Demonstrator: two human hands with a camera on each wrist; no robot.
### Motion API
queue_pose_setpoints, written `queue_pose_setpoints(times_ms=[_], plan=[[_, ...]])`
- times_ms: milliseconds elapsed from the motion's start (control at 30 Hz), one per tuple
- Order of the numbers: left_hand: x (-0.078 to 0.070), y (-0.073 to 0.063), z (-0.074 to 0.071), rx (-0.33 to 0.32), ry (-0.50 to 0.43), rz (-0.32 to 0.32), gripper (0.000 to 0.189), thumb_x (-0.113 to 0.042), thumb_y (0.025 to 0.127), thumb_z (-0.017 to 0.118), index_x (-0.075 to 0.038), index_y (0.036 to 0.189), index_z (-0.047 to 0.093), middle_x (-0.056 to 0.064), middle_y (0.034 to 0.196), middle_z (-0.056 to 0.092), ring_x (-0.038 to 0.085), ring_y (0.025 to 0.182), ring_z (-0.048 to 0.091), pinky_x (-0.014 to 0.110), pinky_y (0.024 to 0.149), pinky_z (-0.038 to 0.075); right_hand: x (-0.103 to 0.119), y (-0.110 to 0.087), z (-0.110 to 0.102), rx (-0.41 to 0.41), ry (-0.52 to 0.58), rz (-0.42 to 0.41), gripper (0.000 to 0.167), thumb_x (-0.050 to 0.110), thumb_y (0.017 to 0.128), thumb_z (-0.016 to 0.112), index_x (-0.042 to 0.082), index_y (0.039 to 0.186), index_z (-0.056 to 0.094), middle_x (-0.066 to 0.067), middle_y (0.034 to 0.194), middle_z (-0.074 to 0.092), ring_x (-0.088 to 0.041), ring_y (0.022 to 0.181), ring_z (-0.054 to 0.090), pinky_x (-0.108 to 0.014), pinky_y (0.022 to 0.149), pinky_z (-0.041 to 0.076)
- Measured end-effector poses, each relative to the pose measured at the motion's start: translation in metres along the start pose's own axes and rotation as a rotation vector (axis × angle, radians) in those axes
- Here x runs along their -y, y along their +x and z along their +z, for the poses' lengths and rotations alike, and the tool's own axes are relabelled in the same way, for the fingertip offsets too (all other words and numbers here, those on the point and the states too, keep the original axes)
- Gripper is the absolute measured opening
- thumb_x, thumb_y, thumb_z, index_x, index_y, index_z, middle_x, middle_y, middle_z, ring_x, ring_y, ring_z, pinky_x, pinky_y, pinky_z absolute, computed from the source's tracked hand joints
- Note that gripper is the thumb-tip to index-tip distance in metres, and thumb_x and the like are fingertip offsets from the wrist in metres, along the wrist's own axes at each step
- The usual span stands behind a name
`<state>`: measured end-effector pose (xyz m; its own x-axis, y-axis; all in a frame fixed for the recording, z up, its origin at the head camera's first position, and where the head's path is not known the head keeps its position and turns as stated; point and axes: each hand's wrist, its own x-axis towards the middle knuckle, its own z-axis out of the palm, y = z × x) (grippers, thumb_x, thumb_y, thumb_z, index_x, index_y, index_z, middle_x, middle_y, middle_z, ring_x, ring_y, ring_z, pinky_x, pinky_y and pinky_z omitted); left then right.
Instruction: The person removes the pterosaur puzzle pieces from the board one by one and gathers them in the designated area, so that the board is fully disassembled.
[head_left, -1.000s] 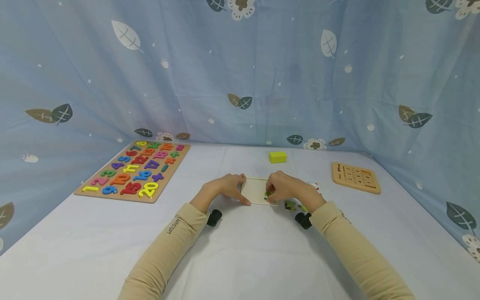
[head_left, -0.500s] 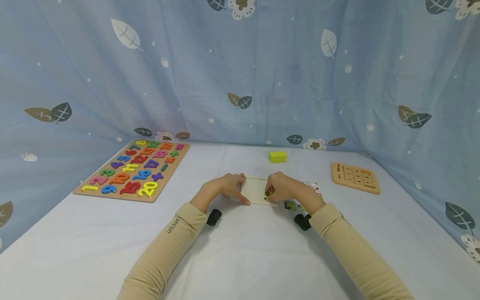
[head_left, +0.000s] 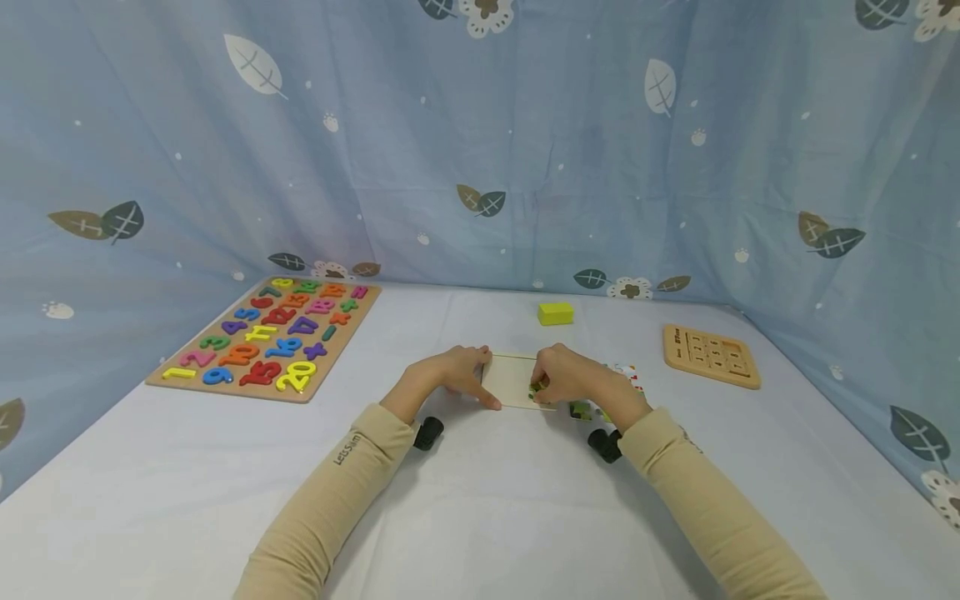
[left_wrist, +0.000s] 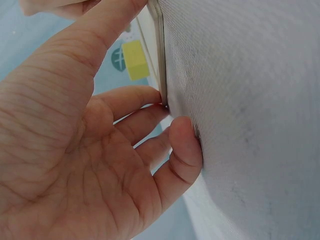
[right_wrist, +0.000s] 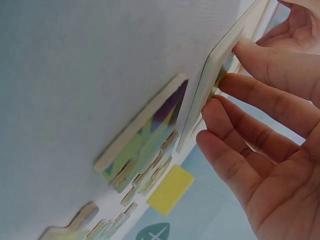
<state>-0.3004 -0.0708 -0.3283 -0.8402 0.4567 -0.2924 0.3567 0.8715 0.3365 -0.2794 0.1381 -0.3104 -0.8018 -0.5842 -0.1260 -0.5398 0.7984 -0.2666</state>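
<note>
A shallow cream wooden puzzle board [head_left: 506, 382] lies on the white cloth in the middle. My left hand [head_left: 457, 369] spans its left side, with the thumb at the near corner and the index finger at the far corner. In the left wrist view, the other fingers of the left hand [left_wrist: 95, 155] rest by the cloth. Over the board's right part, my right hand [head_left: 566, 372] pinches a small green puzzle piece [head_left: 535, 390] between thumb and index finger. The right wrist view shows that piece [right_wrist: 220, 76] at the board's inner edge, mostly hidden by the fingers.
Loose printed puzzle pieces [head_left: 581, 410] lie right of the board, partly under the right wrist. A yellow-green block [head_left: 556, 314] stands behind. A colourful number board [head_left: 320, 377] lies at left, a small wooden number board [head_left: 712, 358] at right. A patterned curtain [head_left: 480, 150] hangs behind.
The right hand, with the puzzle piece, has shifted very slightly to the right and turned a little. The left hand and the puzzle board stay in place.
</note>
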Motion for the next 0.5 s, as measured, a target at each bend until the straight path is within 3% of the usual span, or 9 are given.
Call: queue_pose_setpoints(times_ms=[500], plan=[[0.0013,0.0022,0.0006,0.006,-0.011,-0.003,0.099,-0.05,0.078,0.076,-0.011,0.153,0.025,0.005,0.162,0.018,0.022,0.134,0.038,0.025,0.072,0.048,-0.0014,0.0007,0.0016,0.004,0.037,-0.016,0.016,0.007,0.082,0.071,-0.001,0.095,0.075,-0.002,0.073,0.055,-0.011,0.067,0.047,-0.022,0.061,0.04]])
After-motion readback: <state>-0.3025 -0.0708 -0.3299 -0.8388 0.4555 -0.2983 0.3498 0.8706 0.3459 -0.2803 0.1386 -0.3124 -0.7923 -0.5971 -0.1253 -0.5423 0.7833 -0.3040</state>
